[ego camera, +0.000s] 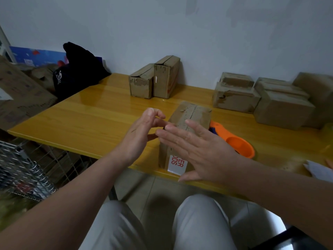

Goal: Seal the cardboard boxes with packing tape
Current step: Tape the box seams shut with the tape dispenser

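Cardboard box [189, 123] stands at the table [86, 123] edge, between your hands. Left hand [142, 134] loosely curled, empty; right hand [201, 150] flat, released. Seam looks untaped; next, reach the orange dispenser [237, 145] at 3 o'clock.

Two hands, the left [142, 130] and the right [201, 150], both with fingers spread and empty. One cardboard box [187, 123] at the near edge of the table [90, 123]. Two upright boxes [155, 80] side by side near the wall. A cluster of boxes [266, 98] at the far right, at least four, the exact number unclear through blur. One orange tape dispenser [237, 143]. One dark bag [77, 73]. One wire rack [23, 170] beside the table
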The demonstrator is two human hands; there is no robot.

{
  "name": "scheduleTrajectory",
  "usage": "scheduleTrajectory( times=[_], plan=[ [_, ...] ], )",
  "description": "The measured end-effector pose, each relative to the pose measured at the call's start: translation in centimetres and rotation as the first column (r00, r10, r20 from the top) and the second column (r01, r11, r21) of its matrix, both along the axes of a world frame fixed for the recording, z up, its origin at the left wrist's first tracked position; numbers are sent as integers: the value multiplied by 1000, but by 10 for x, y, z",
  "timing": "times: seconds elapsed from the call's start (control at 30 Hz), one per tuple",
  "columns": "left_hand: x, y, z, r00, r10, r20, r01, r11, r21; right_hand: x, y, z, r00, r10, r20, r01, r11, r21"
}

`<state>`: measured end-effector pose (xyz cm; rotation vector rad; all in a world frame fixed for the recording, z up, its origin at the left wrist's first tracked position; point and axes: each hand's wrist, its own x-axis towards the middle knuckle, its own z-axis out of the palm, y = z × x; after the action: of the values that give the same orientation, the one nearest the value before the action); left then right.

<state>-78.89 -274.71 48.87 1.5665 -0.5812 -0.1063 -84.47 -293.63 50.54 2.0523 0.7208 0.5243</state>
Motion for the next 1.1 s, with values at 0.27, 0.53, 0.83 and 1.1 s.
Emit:
scheduleTrajectory(
  times=[0.27,0.53,0.83,1.1],
  plan=[
    [0,-2,-1,1000,13,25,-12,1000,-14,8,-5,-21,997,71,-16,-72,996,-55],
    [-3,-3,3,997,45,70,-49,998,49,-1,-2,-22,997,50,-63,-48,998,30],
    [-7,-11,7,975,106,194,-125,989,84,-13,-24,-27,957,134,-258,-134,991,18],
    [-9,-37,26,806,209,553,-482,775,409,-34,-62,-2,834,552,-6,-527,800,288]
  ],
)
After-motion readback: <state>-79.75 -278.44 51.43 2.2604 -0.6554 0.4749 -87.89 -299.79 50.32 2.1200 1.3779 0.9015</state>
